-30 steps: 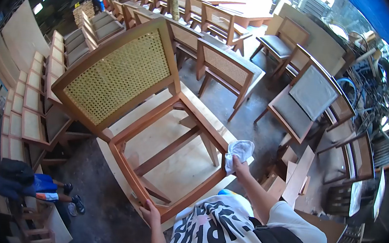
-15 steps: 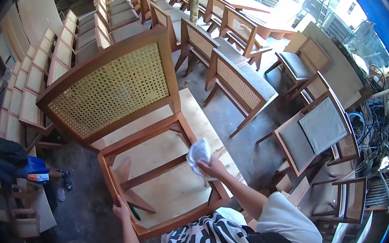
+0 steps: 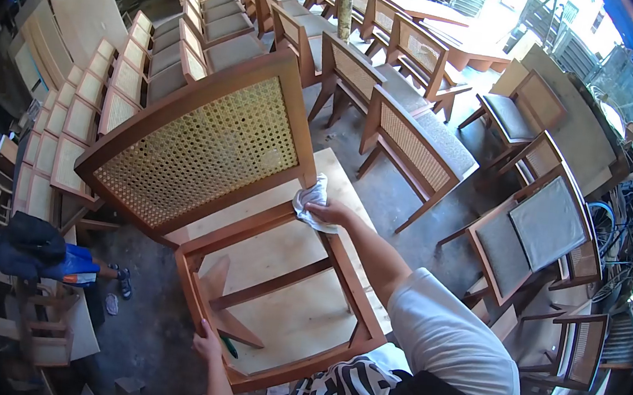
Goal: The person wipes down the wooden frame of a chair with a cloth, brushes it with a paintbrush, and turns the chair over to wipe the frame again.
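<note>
A wooden chair frame (image 3: 278, 270) with an open seat and a woven cane backrest (image 3: 205, 151) stands on a pale plywood surface (image 3: 348, 193). My right hand (image 3: 328, 213) is closed on a white cloth (image 3: 311, 203), which touches the frame at the corner where seat and backrest meet. My left hand (image 3: 208, 342) grips the left side rail of the seat frame, low in the view. Beside it, inside the frame, a small dark green object (image 3: 229, 348) shows in part.
Rows of chairs (image 3: 414, 146) stand ahead, with cane panels (image 3: 82, 119) at the left. A cushioned chair (image 3: 509, 241) is on the right. At the lower left is a person (image 3: 78, 265) in blue shorts. A thin post (image 3: 344, 4) rises at the top.
My right hand has moved the cloth from the near right corner of the seat frame, forward and left, to the corner by the backrest. My left hand still holds the side rail.
</note>
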`<state>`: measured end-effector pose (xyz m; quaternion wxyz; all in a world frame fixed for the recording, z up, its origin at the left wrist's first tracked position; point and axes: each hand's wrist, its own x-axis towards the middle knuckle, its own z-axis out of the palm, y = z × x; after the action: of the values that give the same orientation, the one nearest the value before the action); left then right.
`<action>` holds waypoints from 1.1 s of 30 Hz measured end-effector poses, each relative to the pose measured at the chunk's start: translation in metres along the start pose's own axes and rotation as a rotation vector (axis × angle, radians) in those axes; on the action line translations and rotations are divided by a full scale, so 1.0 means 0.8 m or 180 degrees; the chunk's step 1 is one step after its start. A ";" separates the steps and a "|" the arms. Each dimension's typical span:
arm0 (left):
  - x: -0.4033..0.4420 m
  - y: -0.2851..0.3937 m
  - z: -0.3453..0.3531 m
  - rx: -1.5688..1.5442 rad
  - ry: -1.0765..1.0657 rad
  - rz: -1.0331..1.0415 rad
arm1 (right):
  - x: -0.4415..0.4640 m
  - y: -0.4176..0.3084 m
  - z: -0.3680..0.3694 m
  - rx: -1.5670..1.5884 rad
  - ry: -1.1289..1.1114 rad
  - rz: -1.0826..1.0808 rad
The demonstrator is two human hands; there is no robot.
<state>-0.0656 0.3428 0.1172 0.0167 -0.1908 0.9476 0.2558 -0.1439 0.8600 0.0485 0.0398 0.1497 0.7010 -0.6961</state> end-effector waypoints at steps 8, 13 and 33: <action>0.009 -0.028 0.014 0.0002 -0.0035 -0.0010 | -0.142 0.004 0.032 -0.1004 0.0821 0.0314; 0.016 -0.034 0.014 -0.0223 -0.0112 0.0027 | -0.321 0.029 0.067 -0.0842 0.0734 0.0541; 0.003 0.002 -0.011 0.0238 -0.0118 -0.0203 | -0.105 0.092 -0.017 -0.3197 0.0316 -0.0396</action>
<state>-0.0677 0.3390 0.1251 0.0496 -0.2154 0.9494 0.2230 -0.0424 0.8595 -0.0002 0.0320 0.1029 0.9579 -0.2663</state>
